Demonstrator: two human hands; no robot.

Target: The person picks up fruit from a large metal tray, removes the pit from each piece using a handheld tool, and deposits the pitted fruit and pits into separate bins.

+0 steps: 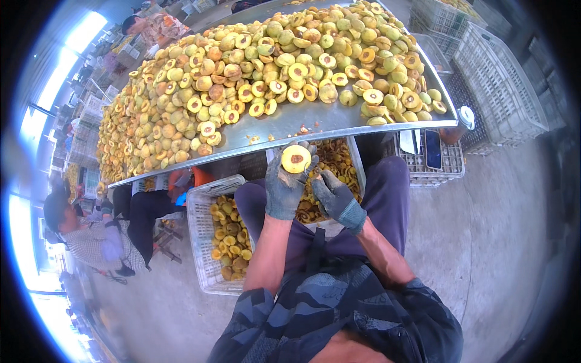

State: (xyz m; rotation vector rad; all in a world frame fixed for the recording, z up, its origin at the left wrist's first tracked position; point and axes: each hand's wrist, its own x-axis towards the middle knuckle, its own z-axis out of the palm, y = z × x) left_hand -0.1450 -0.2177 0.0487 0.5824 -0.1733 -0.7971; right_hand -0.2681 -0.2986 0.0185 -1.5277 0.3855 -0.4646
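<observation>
My left hand [284, 190], in a dark grey knit glove, holds a halved peach [296, 160] with its cut face up. The yellow flesh rings a brown pit hollow. Close beside it, my right hand [334, 198] wears the same kind of glove. Its fingers are curled together near the peach half; what they grip, if anything, is too small to make out. Both hands are just off the near edge of a metal table [266, 127] heaped with halved peaches [242, 78]. Below them, between my knees, a crate [357, 163] contains peach scraps.
A white crate [200, 242] of peach halves stands by my left knee. At the right, a phone [433, 149] lies on a grey crate [417, 175], near a lidded cup [465, 117]. Stacked crates [496, 85] rise beyond. Another person [100, 239] sits at the left.
</observation>
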